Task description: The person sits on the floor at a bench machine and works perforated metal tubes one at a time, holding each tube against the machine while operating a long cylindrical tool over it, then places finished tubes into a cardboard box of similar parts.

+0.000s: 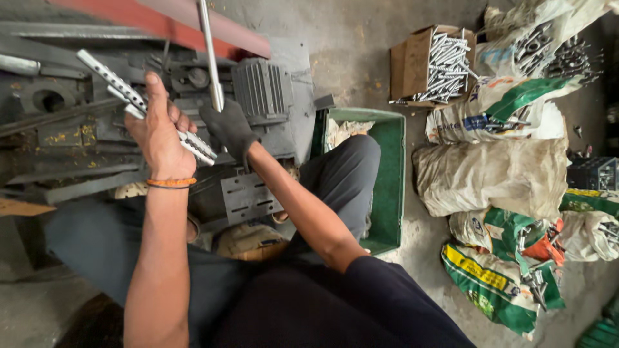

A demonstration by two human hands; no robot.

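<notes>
Grey machine (258, 90) fills the upper left of the frame, lever (209, 51) rising from it at top centre. Sacks (496, 174) of metal parts pile along the right; green crate (387, 174) sits centre right, cardboard box (419, 61) of rods above it. Left hand (158, 132) clenches perforated metal strips (138, 103), upper left. Gloved right hand (229, 129) grips the lever's lower end.
</notes>
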